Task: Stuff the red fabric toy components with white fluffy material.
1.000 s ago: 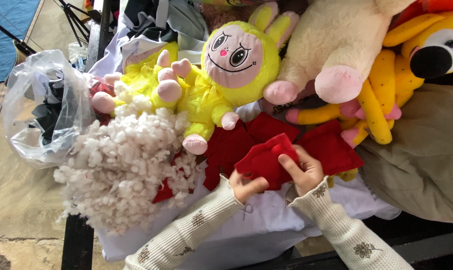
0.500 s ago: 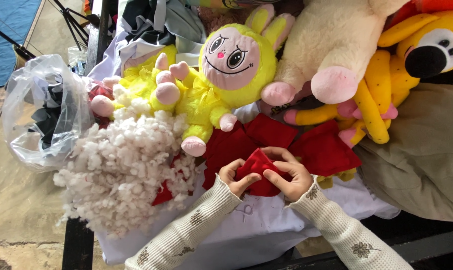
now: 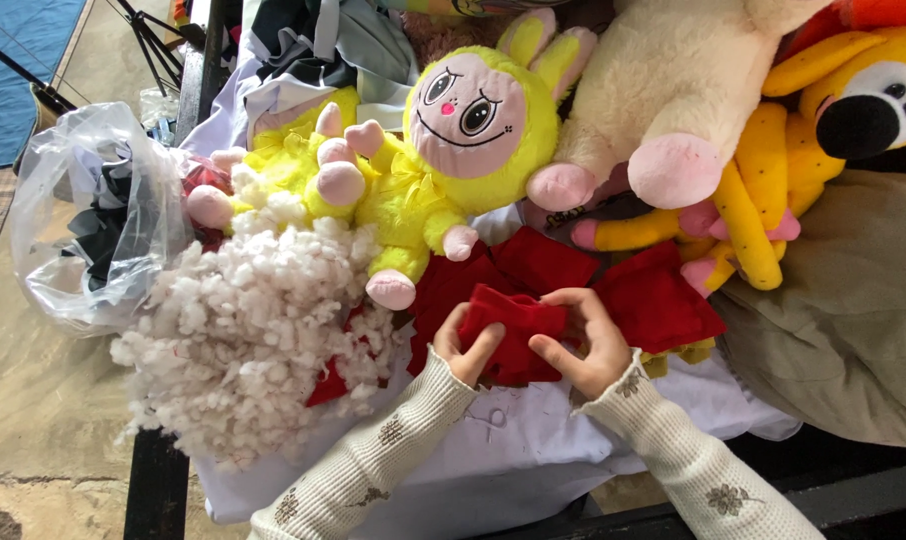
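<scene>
Both hands were closed on a small piece of red fleece, bunched up between them. Her left hand pinched its near-left edge, thumb on top, while the right hand curled around its right side with fingers over the upper edge. Cream knitted sleeves with small flower motifs covered both forearms.

That red fleece piece sat on more red fabric spread beneath and beyond it, which in turn lay on a white cloth reaching toward the person. Left of the red fleece piece was a loose heap of white stuffing, with a scrap of red showing under its edge. Just beyond the fleece lay a yellow plush doll with a pink face and rabbit ears, one pink foot touching the red fabric. Farther left of the stuffing stood a clear plastic bag holding dark cloth. Beyond and right of the fleece rested a cream plush animal with pink paw pads, and beside that a yellow-orange plush dog with a black nose. To the fleece's right lay a fold of olive-grey fabric.
</scene>
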